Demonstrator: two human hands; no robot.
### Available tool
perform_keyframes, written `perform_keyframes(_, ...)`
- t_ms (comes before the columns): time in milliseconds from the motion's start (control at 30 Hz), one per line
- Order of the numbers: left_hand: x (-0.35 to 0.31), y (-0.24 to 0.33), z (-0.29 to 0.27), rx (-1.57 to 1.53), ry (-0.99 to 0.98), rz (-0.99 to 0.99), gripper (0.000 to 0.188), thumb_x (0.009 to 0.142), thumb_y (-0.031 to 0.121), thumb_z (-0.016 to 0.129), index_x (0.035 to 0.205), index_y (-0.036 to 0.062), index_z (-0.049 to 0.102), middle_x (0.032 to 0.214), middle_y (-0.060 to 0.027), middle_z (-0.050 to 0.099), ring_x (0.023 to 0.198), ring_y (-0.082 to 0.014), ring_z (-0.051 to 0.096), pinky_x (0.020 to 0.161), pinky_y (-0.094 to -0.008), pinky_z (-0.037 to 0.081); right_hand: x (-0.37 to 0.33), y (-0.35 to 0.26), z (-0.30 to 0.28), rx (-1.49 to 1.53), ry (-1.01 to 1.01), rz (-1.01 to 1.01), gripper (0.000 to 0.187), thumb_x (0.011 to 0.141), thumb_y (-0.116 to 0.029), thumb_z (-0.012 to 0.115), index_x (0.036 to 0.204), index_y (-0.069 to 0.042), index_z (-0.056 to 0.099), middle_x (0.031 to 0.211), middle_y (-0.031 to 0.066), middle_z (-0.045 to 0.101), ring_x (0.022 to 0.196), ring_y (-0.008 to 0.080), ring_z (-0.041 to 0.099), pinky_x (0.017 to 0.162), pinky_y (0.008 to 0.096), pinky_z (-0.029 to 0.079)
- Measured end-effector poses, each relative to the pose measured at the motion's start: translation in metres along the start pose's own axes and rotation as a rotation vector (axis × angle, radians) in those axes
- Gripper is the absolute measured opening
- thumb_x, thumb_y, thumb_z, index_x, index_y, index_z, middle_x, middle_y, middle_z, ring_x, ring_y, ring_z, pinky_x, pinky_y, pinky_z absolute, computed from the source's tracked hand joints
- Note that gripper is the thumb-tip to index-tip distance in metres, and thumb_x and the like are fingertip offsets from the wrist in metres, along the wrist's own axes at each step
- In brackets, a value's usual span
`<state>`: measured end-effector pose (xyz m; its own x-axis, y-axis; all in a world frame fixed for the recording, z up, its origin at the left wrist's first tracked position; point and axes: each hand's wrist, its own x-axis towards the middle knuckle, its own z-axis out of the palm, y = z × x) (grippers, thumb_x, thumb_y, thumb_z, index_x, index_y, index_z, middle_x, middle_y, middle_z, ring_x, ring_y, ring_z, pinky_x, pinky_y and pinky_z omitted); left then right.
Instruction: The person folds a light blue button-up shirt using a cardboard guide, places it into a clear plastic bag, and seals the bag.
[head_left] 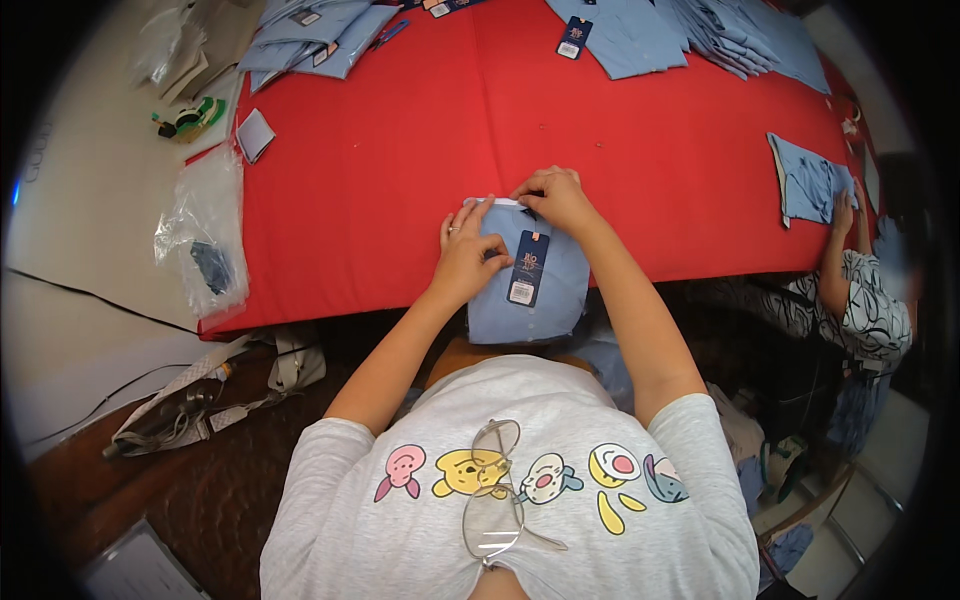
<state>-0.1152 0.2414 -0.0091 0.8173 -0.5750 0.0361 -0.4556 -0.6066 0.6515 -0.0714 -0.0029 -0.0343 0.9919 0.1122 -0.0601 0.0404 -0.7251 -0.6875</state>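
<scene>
From here I see the folded blue garment (pixel 497 315) overhanging the near edge of the red surface (pixel 370 200), a dark tag (pixel 527 265) on it, the left hand (pixel 467 255) across its left side, grip unclear to me, the right hand (pixel 560 200) pinching its far edge, and piled blue garments (pixel 325 45) far left.

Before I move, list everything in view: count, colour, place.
Table: one, red, centre.
Bagged garment: one, light blue, table's near edge.
Hang tag: one, navy, on garment.
Garment stacks: several, blue, far edge.
Co-worker: one, patterned clothing, right.
Co-worker's garment: one, blue, right.
Tape dispenser: one, green and black, left.
Plastic bags: several, clear, left.
Strapped bag: one, beige, lower left.
Glasses: one pair, tinted, on grey T-shirt.
Left hand: one, on garment.
Right hand: one, garment's top edge.
</scene>
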Motion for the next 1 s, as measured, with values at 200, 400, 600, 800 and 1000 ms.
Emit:
perform_keyframes(200, 0.019, -0.011, -0.004, 0.009, -0.141, -0.050, 0.016, 0.083, 0.026, 0.089, 0.082, 0.0143, 0.078, 0.172, -0.0122, 0.042, 0.164, -0.0369, 0.025, 0.134, -0.0585, 0.006, -0.099, -0.039, -0.022, -0.066, 0.550, -0.182, 0.054, 0.085, -0.022, 0.091, 0.129, -0.004, 0.065, 0.128, 0.0184, 0.065, 0.114, 0.0353, 0.064, 0.105, 0.0461, 0.046)
perform_keyframes(400, 0.030, -0.009, -0.005, -0.027, -0.115, -0.025, 0.017, 0.084, 0.025, 0.089, 0.083, 0.0116, 0.077, 0.162, -0.0091, 0.054, 0.158, -0.0361, 0.035, 0.131, -0.0566, 0.016, -0.256, 0.028, 0.069, 0.598, 0.396, 0.558, 0.050, 0.087, -0.020, 0.093, 0.122, -0.002, 0.062, 0.117, 0.0115, 0.069, 0.106, 0.0203, 0.065, 0.095, 0.0386, 0.053)
perform_keyframes(600, 0.041, -0.014, -0.008, -0.066, -0.077, -0.013, 0.017, 0.085, 0.019, 0.088, 0.085, 0.0070, 0.075, 0.147, -0.0098, 0.063, 0.143, -0.0351, 0.048, 0.119, -0.0518, 0.035, -0.238, 0.031, 0.074, 1.207, 0.147, 0.611, 0.056, 0.093, -0.020, 0.088, 0.139, 0.002, 0.062, 0.125, 0.0131, 0.075, 0.111, 0.0177, 0.070, 0.095, 0.0346, 0.055)
perform_keyframes(800, 0.056, -0.013, -0.021, -0.369, -0.133, -0.207, 0.013, 0.089, 0.007, 0.084, 0.087, 0.0018, 0.072, 0.118, -0.0082, 0.071, 0.109, -0.0222, 0.067, 0.096, -0.0358, 0.052, -0.210, -0.005, 0.005, 1.229, 0.037, 0.702, 0.049, 0.097, -0.017, 0.083, 0.137, 0.003, 0.063, 0.111, 0.0089, 0.078, 0.101, 0.0133, 0.070, 0.088, 0.0309, 0.055)
perform_keyframes(1000, 0.070, -0.003, -0.040, -0.212, -0.215, -0.071, 0.016, 0.089, 0.006, 0.082, 0.087, -0.0010, 0.068, 0.106, -0.0084, 0.071, 0.099, -0.0222, 0.067, 0.089, -0.0349, 0.054, -0.181, 0.009, 0.011, 0.913, 0.305, 0.484, 0.046, 0.094, -0.004, 0.083, 0.133, 0.003, 0.059, 0.094, 0.0048, 0.073, 0.083, 0.0090, 0.066, 0.072, 0.0248, 0.051)
